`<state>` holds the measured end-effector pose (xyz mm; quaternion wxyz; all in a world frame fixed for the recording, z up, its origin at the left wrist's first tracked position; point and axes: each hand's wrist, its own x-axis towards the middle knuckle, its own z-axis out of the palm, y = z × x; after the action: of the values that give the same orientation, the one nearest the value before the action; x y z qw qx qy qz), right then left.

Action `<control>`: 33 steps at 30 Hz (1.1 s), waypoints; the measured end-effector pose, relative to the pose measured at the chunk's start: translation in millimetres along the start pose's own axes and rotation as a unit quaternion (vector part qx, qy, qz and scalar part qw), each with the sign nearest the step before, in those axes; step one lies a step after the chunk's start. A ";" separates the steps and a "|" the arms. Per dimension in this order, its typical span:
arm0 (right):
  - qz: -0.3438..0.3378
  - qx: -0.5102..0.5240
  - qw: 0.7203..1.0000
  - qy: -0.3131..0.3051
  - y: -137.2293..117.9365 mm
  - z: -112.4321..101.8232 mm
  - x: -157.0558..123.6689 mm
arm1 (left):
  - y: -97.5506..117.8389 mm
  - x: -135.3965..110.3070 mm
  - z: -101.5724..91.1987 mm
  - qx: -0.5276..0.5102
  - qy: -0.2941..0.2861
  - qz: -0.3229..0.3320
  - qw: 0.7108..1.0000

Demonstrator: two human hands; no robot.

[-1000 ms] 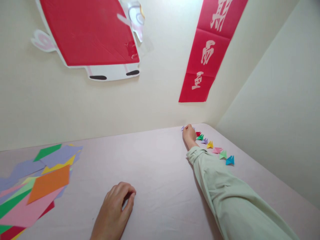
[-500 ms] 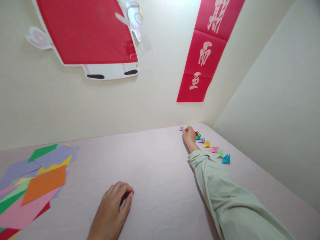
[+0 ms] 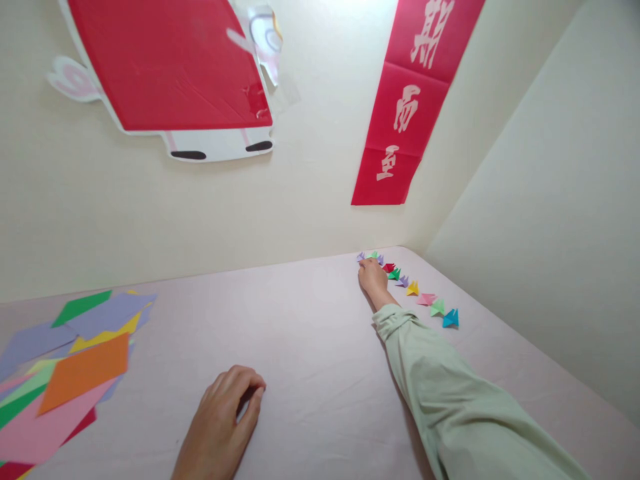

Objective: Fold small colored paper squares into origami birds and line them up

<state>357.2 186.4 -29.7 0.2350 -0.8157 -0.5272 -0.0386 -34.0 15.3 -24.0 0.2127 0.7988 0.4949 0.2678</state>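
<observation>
A row of small origami figures in several colours runs diagonally along the right side of the cloth-covered surface. My right hand (image 3: 373, 275) reaches to the far end of this row. Its closed fingertips are at a purple origami figure (image 3: 361, 256), which they partly cover. Right beside it stand a light green origami figure (image 3: 373, 255) and another purple one, with a red origami figure (image 3: 389, 267) nearer to me. In the lower middle, my left hand (image 3: 223, 417) rests on the cloth, its fingers curled and thumb tip near the index finger. Nothing shows in it.
Coloured paper sheets (image 3: 85, 370) lie overlapping at the left. A blue origami figure (image 3: 451, 318) ends the row nearest me. Behind the surface (image 3: 300, 320) rises a wall with a red banner (image 3: 400, 127) and a red-and-white cutout (image 3: 175, 67). Another wall borders the right.
My right hand has shifted slightly left, from the light green figure to the purple one at the row's end, uncovering the light green and a second purple figure. My left hand has stayed put.
</observation>
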 end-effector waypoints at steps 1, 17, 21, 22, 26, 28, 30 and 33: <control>0.002 -0.005 1.000 -0.002 -0.3 -0.1 -0.2 | 0.1 0.1 0.1 0.001 0.000 0.001 1.000; -0.006 -0.031 1.000 -0.002 -1.9 -1.1 2.3 | -0.7 -0.9 -0.1 -0.001 0.002 -0.004 1.000; -0.011 -0.034 0.999 0.001 -1.4 0.2 2.9 | -0.2 0.1 0.8 -0.001 -0.002 -0.002 1.000; -0.012 -0.034 0.999 0.002 -1.1 0.6 2.9 | -0.3 0.3 1.0 -0.001 -0.003 -0.001 1.000; -0.012 -0.031 0.999 0.011 0.1 1.6 1.8 | -1.1 -0.1 1.1 0.001 -0.004 0.000 1.000; -0.010 -0.027 0.999 0.023 -0.3 1.5 1.6 | -1.5 -0.5 0.8 0.002 -0.003 0.001 1.000; -0.016 -0.022 0.999 0.035 -1.8 1.3 2.5 | -1.6 -0.6 0.6 0.003 -0.002 0.002 1.000; -0.037 -0.013 0.998 0.040 -5.3 2.3 5.8 | -1.5 -0.1 0.1 0.005 0.000 0.006 1.000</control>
<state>354.7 194.0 -28.2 0.2434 -0.7966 -0.5465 -0.0867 -35.0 15.8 -25.0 0.2068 0.8030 0.4913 0.2666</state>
